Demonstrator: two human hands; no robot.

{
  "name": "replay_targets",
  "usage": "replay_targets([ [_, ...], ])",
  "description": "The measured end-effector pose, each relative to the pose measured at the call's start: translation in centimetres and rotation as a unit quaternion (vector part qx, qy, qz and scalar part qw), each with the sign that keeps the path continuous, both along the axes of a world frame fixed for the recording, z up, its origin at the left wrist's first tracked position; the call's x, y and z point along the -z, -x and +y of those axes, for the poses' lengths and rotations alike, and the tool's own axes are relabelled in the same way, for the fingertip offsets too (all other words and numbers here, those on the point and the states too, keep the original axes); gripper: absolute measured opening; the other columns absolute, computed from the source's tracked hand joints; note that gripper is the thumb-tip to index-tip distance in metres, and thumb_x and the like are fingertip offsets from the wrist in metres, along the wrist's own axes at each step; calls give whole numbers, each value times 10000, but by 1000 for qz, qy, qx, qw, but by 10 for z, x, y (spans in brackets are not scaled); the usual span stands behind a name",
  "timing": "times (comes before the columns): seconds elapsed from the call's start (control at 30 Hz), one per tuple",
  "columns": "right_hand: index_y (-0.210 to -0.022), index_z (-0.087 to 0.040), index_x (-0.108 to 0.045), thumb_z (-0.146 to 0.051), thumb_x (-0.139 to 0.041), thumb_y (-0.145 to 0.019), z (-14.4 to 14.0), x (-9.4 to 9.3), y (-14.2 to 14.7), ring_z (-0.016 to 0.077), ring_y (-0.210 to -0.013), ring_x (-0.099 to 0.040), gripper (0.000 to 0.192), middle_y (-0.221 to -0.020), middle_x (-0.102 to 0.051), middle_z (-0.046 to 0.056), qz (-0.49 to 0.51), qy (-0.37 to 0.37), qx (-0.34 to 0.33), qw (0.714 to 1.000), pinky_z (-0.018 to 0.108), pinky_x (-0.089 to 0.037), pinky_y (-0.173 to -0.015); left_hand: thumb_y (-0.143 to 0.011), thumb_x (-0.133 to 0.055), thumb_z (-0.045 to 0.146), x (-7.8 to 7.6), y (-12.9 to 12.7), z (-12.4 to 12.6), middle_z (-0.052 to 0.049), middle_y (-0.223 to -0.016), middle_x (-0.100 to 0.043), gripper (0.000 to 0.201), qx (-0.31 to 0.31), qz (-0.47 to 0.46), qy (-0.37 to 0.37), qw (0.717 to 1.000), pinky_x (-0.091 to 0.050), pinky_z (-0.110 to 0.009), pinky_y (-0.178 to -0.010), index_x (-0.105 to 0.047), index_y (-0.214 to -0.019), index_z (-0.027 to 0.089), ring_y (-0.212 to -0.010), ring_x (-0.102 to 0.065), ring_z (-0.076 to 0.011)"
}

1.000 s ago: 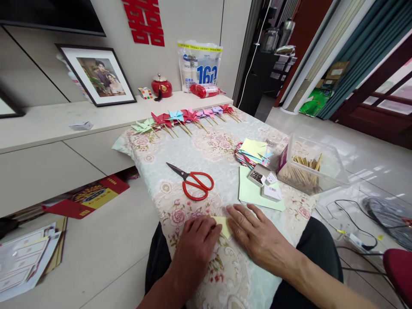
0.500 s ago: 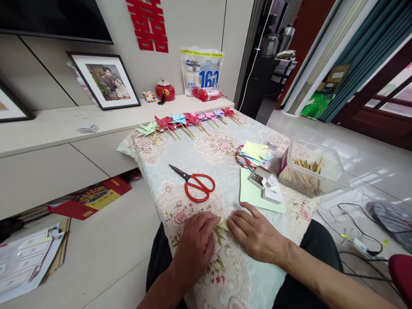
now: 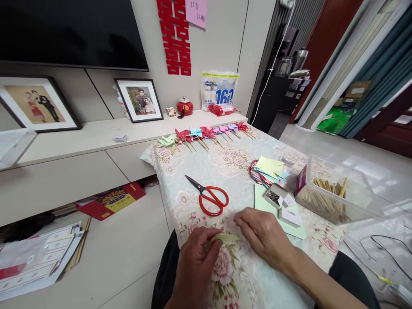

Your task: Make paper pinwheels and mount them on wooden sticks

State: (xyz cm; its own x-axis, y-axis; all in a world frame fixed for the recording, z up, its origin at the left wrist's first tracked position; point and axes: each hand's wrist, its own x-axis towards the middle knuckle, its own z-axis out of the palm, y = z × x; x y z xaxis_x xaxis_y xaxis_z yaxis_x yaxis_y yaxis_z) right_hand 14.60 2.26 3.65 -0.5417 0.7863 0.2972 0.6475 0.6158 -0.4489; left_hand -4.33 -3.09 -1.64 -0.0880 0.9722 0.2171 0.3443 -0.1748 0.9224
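My left hand (image 3: 196, 266) and my right hand (image 3: 262, 236) together pinch a small folded yellow paper (image 3: 225, 237), lifted just above the floral tablecloth (image 3: 225, 167) at the near edge. The left fingers grip its left end, the right fingertips its right end. Red-handled scissors (image 3: 210, 197) lie on the cloth just beyond the hands. A light green sheet (image 3: 260, 201) lies to the right, with small boxes of pins (image 3: 273, 196) on it.
A stack of coloured paper squares (image 3: 268, 169) and a clear tub of wooden sticks (image 3: 334, 193) stand at the right. A row of finished paper pinwheels (image 3: 206, 132) lines the far edge. A low cabinet (image 3: 80, 163) with framed photos sits at the left; cables lie on the floor at the right.
The yellow paper lay pressed flat under both hands on the cloth; now both hands have raised it off the cloth, pinching its ends. The camera view has tilted upward.
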Motion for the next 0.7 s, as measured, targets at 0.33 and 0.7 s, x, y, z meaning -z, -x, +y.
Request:
replay_targets([
  [0.33,-1043,-111,-640,-86,-593,-830,71,31,73,266,-986,-611,219,-1081,-645,173,-134,119,90,980,316,-444,-803,-635,-870,371,-20,19,-2,-3,-725,-705,267,-13,-311,238,920,-466,-216,-640,-765,-778,172,-669,-577,-126],
  [0.7,-1003,-153,-693,-175,-556,-789,28,17,8,143,-625,-580,255,-714,-645,14,-23,316,87,944,224,-393,-532,-644,-880,328,-26,17,-1,-5,-752,-722,232,9,-408,242,880,-465,-207,-613,-745,-754,175,-594,-606,-96],
])
